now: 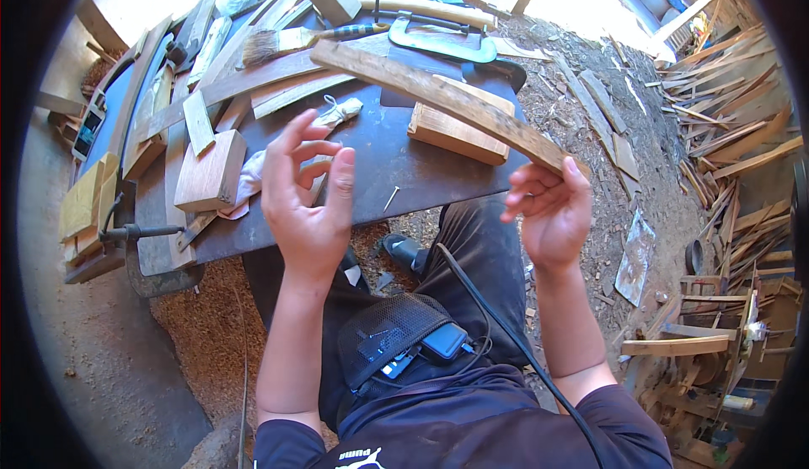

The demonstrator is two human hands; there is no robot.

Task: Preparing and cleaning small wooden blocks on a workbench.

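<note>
Strip (pixel 447 91): long, narrow wood, flat-faced and darkly streaked — held aslant above the dark, smooth tabletop (pixel 375 157).
Right hand (pixel 552 216): thumb and fingertips pinching the strip's near end, its length reaching forward and left from the grip.
Left hand (pixel 305 195): fingers spread and curved, thumb apart, over the tabletop's near edge.
Block (pixel 455 136): pale, squared wood, partly hidden behind the strip.
Clamp (pixel 442 48): blue, C-shaped, beyond the strip.
Brush (pixel 271 46): coarse brown bristles, among rough boards (pixel 301 92) — left of the clamp.

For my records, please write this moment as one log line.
left hand: open, empty | right hand: holds wooden strip | brush: among wood pieces
</note>
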